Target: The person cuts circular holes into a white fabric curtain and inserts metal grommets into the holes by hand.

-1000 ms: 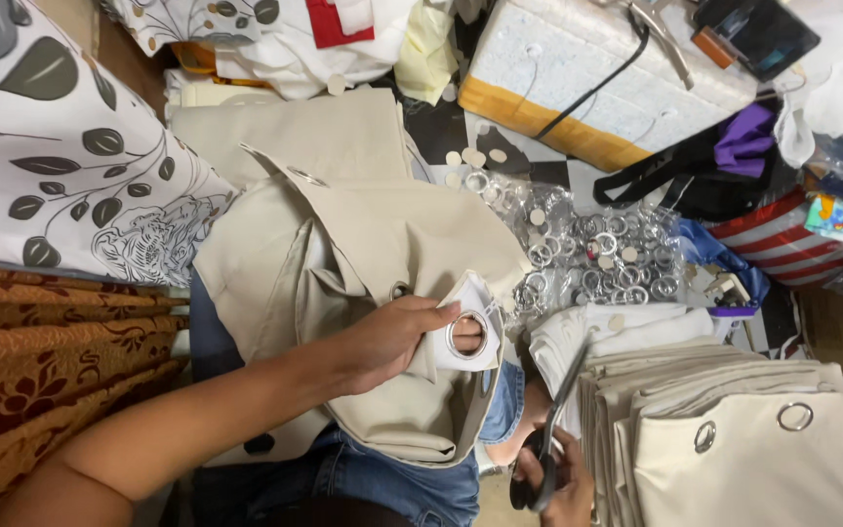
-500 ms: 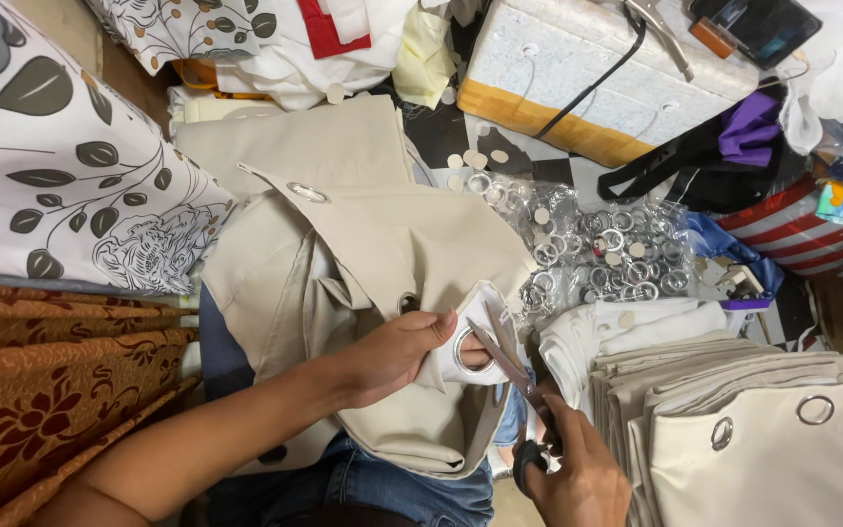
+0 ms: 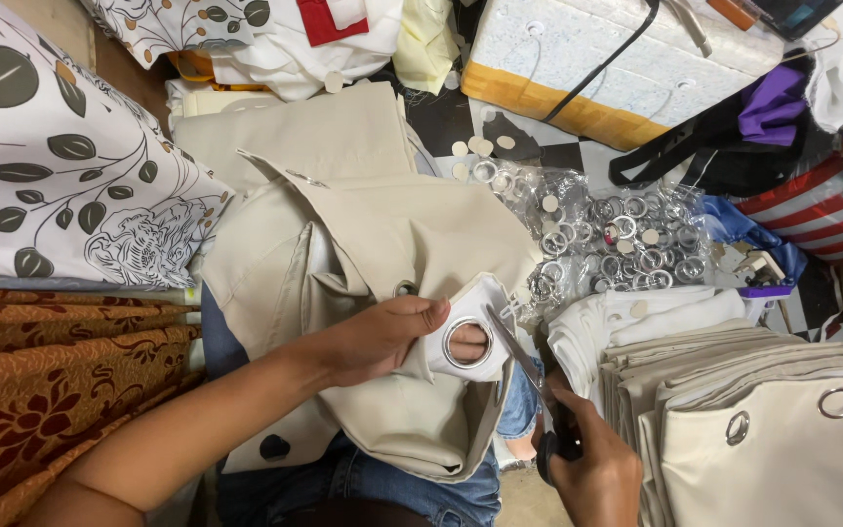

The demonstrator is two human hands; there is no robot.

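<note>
Cloth (image 3: 363, 263), a beige curtain panel, lies bunched over the person's lap, and it looks soft and limp, light at the edge but bulky as a whole, so it likely needs pinching close to the work spot to stay taut. Its folded corner shows a white backing with a metal ring (image 3: 465, 342) set in it; the ring is stiff and gives a firm place to grip. The left hand (image 3: 382, 337) clasps that corner, thumb on top, a fingertip showing through the ring. The right hand (image 3: 592, 468) is closed round the dark handles of scissors (image 3: 519, 366), whose blades point up to the white corner just beside the ring. A second ring (image 3: 405, 289) sits further up the same panel. Under the cloth, blue jeans (image 3: 392, 478) show. To the right lies a stack (image 3: 782, 390) of folded beige panels, already fitted with rings. Above it a clear bag of loose rings (image 3: 617, 244) lies on the floor, with small round offcuts scattered near. To the left are a leaf-print fabric (image 3: 51, 185) and an orange patterned fabric (image 3: 41, 371). At the top right sits a white and yellow foam block (image 3: 587, 59), and beside it a black strap bag (image 3: 724, 156).
</note>
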